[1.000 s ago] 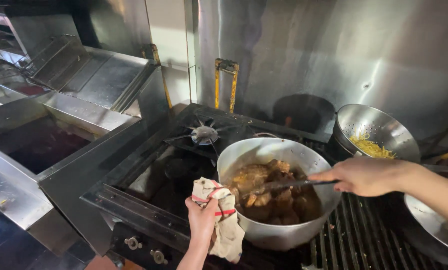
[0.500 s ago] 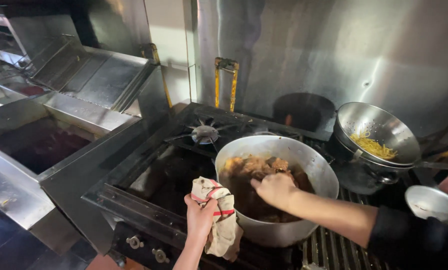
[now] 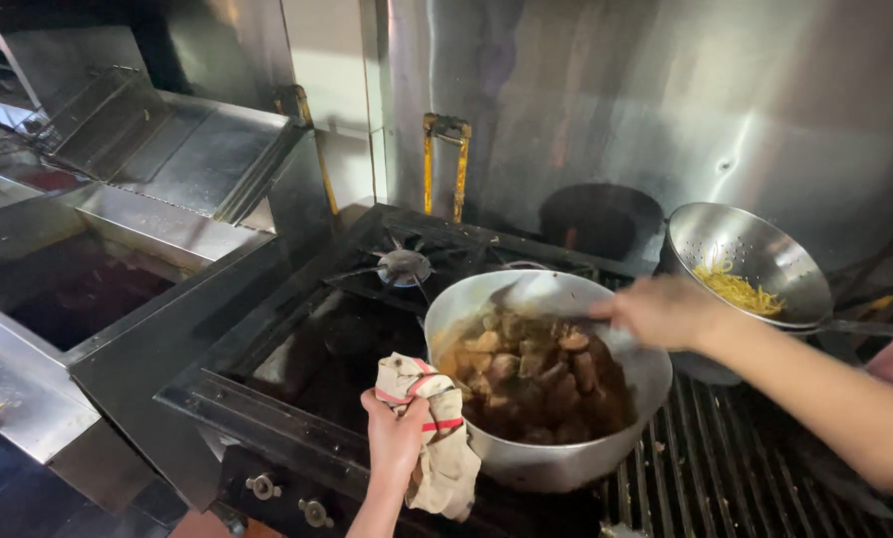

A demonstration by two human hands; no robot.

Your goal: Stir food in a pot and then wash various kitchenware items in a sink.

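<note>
The left hand (image 3: 394, 438) grips a rag (image 3: 436, 438) tight on the near rim of the pot (image 3: 551, 458) on the stove (image 3: 297, 349), while the blurry right hand (image 3: 660, 311), fingers closed on something I cannot make out, stirs the brown meat (image 3: 531, 374), so the pot must be kept steady.

Just beyond the right hand (image 3: 665, 311), a steel colander (image 3: 765, 239) with yellow noodles (image 3: 740, 291) inside. Farther back from it, a dark pot (image 3: 601, 219) against the steel wall (image 3: 665, 100). Ahead of the left hand (image 3: 394, 438), an unlit gas burner (image 3: 404, 265); behind that, an upright yellow handle (image 3: 444, 164). Well off to the left, a fryer vat (image 3: 58, 289) of dark oil. Just below the left hand, two stove knobs (image 3: 260, 486). Under the right forearm, a ridged grate (image 3: 705, 478).
</note>
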